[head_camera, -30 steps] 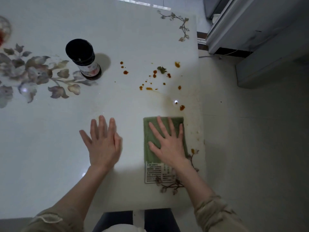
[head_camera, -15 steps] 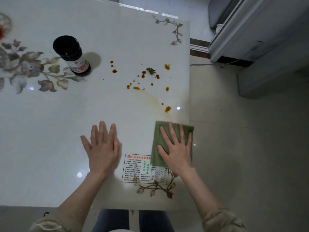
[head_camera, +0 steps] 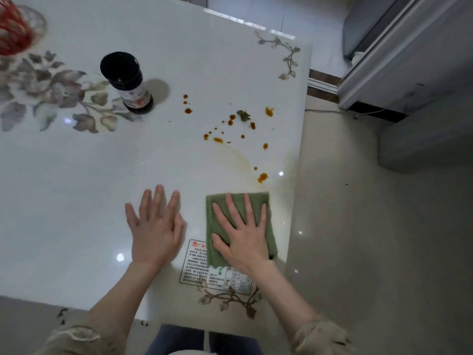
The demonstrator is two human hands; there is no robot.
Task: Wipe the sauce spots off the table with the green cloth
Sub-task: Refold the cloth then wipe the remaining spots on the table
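right hand (head_camera: 244,235) flat on green cloth (head_camera: 258,201), sauce spots (head_camera: 262,177) beyond

At the upper left corner of the frame a red object (head_camera: 12,26) is blurred and cut by the edge, and what it is cannot be told. The right hand (head_camera: 245,237) hides the middle of the green cloth (head_camera: 258,197). The cloth covers the upper right part of a printed sticker (head_camera: 199,272), whose print is too small to read, as is the label on the bottle (head_camera: 128,83).
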